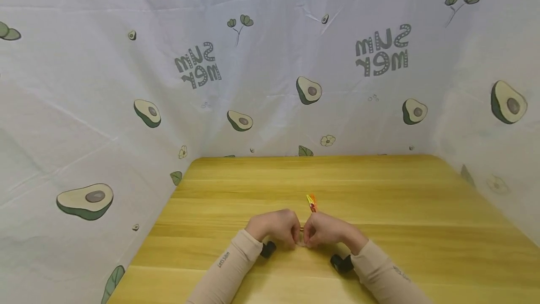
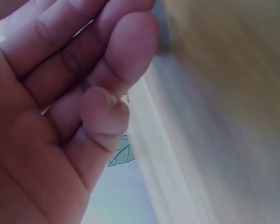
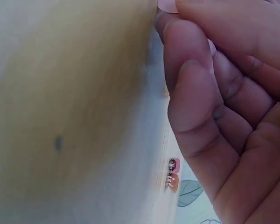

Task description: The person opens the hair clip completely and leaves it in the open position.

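Observation:
Both hands meet knuckles-up low over the middle of the table, a narrow gap between them in the head view. Spanning that gap at the fingertips is a small flat pale pink piece (image 1: 301, 243). My right hand (image 1: 325, 230) pinches the pink piece (image 3: 168, 5) between thumb and finger, at the top of the right wrist view. The left hand (image 1: 278, 227) pinches its other side in the head view; its grip is out of sight in the left wrist view, where the other fingers (image 2: 105, 112) curl inward. A thin brownish thing (image 1: 301, 229) shows behind, its kind unclear.
Just beyond the right hand lies a yellow, orange and red wrapper (image 1: 311, 202). The wooden table (image 1: 236, 186) meets a white avocado-print cloth (image 1: 270, 60) at the back and sides. Dark wrist cameras (image 1: 341, 264) sit under both wrists.

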A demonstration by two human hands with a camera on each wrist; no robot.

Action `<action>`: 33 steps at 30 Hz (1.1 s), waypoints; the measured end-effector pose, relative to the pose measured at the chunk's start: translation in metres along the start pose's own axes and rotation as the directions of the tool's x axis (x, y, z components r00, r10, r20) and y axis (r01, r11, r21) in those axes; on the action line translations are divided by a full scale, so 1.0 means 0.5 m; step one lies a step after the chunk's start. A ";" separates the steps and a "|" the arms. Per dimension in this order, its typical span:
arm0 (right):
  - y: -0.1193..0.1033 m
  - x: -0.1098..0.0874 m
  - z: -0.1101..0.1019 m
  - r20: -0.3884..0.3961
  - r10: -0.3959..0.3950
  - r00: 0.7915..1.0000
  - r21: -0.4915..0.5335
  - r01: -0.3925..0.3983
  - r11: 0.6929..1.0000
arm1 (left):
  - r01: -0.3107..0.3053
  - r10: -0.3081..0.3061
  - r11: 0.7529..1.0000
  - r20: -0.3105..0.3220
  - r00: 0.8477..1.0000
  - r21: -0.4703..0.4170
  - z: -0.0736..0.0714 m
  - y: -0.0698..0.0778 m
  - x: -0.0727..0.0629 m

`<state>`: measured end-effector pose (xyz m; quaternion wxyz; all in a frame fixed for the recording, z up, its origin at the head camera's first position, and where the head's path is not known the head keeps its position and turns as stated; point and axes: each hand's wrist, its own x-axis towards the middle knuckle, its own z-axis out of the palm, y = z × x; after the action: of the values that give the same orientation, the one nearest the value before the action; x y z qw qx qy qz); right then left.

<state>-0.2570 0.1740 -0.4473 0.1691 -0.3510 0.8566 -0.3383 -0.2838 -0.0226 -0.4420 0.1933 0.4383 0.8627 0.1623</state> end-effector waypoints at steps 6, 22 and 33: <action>0.004 0.002 0.003 0.004 0.014 1.000 0.024 -0.015 1.000 | 0.003 -0.003 0.999 -0.004 1.000 0.039 -0.002 0.003 0.000; 0.005 -0.001 0.001 0.020 0.030 0.999 0.050 -0.031 0.998 | 0.045 -0.045 0.999 0.012 0.999 -0.001 -0.005 0.003 -0.003; -0.004 -0.004 0.000 0.018 0.040 0.999 0.035 -0.040 0.999 | 0.047 -0.047 0.999 0.009 0.999 0.008 -0.008 0.008 -0.009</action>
<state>-0.2548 0.1746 -0.4457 0.1893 -0.3336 0.8559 -0.3470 -0.2807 -0.0245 -0.4357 0.1995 0.4195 0.8723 0.1524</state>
